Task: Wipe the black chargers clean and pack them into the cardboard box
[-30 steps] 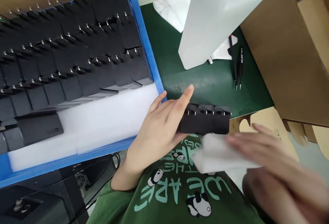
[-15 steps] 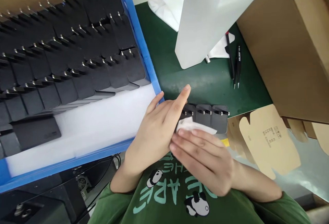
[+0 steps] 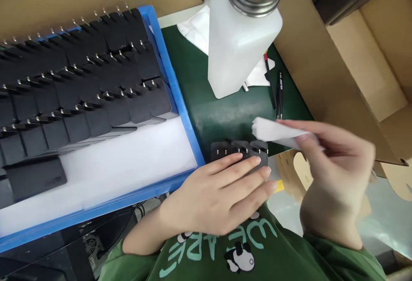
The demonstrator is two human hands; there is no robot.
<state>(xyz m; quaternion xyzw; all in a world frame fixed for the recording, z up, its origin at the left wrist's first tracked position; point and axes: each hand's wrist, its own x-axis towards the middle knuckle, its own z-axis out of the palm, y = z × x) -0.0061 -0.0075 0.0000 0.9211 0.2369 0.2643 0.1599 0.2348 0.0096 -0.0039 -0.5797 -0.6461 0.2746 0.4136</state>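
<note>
Three black plug adapters (image 3: 240, 147) stand side by side near the front edge of the green mat, prongs up. My left hand (image 3: 222, 193) lies over their near side, fingers stretched out and close together, resting on them. My right hand (image 3: 334, 165) is raised to the right of the adapters, pinching a folded white cloth (image 3: 278, 132) between thumb and fingers. The cloth's free end points left, above the rightmost adapter.
At left a blue-rimmed tray (image 3: 185, 109) holds rows of black adapters (image 3: 119, 109). A translucent bottle (image 3: 238, 44) with a metal top stands behind. Black tweezers (image 3: 280, 94) and white wipes (image 3: 196, 29) lie on the green mat (image 3: 222, 115). Cardboard boxes (image 3: 337, 79) stand at right.
My right hand has lifted the cloth off the adapters and moved right and up. My left hand has come down flat over them. The camera view has shifted.
</note>
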